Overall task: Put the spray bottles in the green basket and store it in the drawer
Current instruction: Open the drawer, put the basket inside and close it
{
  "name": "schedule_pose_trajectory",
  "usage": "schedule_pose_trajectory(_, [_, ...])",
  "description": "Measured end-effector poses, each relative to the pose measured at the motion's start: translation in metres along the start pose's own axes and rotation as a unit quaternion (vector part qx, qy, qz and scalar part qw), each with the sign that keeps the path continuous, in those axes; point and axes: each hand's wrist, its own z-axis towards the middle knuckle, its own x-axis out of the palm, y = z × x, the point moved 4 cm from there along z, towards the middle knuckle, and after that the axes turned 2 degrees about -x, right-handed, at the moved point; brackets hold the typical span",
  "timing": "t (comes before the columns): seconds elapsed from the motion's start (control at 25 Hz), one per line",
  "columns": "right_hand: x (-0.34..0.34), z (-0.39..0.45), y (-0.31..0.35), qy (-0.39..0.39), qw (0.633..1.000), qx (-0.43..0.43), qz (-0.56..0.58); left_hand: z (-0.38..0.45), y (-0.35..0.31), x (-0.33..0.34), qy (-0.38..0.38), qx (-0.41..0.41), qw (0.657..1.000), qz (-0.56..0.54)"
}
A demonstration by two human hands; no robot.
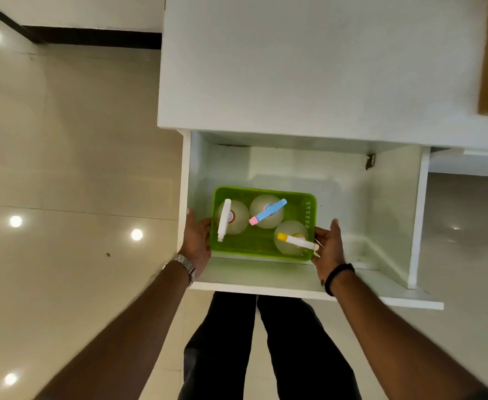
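1. the green basket (261,246) sits inside the open white drawer (393,215), toward its left and front part, with bare drawer floor at 3 o'clock of it.
2. three spray bottles stand upright in the basket, seen from above.
3. the bottle with the white sprayer (226,219) is at the 9 o'clock side of the basket.
4. the bottle with the blue and pink sprayer (267,211) is at about 12 o'clock, just beside the first.
5. the bottle with the yellow-tipped sprayer (293,239) is at about 4 o'clock, its sprayer reaching over the basket's right rim.
6. the left hand (198,241) is wrapped on the basket's left wall, thumb up by the rim (a metal watch (186,265) shows at the wrist).
7. the right hand (328,248) grasps the basket's right wall near the front corner, with a black band (336,277) on that wrist.
8. whether the basket rests on the drawer floor or is held just above it cannot be told.
9. the white cabinet top (309,67) lies at 12 o'clock of the drawer; glossy floor tiles (63,168) lie at 9 o'clock.
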Motion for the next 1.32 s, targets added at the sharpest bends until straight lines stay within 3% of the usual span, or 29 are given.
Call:
schedule_pose_trajectory(0.16, [0.006,0.04,-0.021,-0.001,0.999,0.023,-0.049,0.041,0.013,-0.021,-0.062,-0.011,0.997,0.041])
schedule_pose_trajectory(0.52, [0.01,0.058,-0.035,-0.02,0.998,0.028,-0.053,0.065,0.024,-0.023,-0.057,-0.026,0.998,0.015])
schedule_pose_trajectory(0.64, [0.003,0.039,-0.019,-0.078,0.996,0.014,-0.029,0.051,0.017,-0.024,-0.069,-0.032,0.996,0.042])
schedule_pose_trajectory(0.76, [-0.021,-0.007,0.003,-0.116,0.989,-0.065,0.057,-0.006,0.008,-0.018,-0.089,0.057,0.993,0.06])
schedule_pose_trajectory(0.88, [-0.034,-0.077,-0.003,0.004,0.993,-0.062,0.103,-0.072,0.026,-0.03,-0.104,0.148,0.983,0.034])
schedule_pose_trajectory(1.0, [-0.052,-0.129,-0.037,0.074,0.997,-0.019,-0.033,-0.113,0.082,-0.037,-0.103,0.038,0.994,0.009])
schedule_pose_trajectory(1.08, [-0.072,-0.139,-0.064,0.05,0.991,0.025,-0.122,-0.123,0.119,-0.032,-0.108,-0.069,0.992,-0.013])
schedule_pose_trajectory(1.2, [-0.092,-0.13,-0.077,-0.047,0.989,0.141,0.023,-0.118,0.131,-0.016,-0.108,-0.13,0.973,-0.156])
schedule_pose_trajectory(1.32, [-0.096,-0.106,-0.045,-0.123,0.954,0.122,0.246,-0.101,0.099,-0.001,-0.1,-0.097,0.942,-0.305])
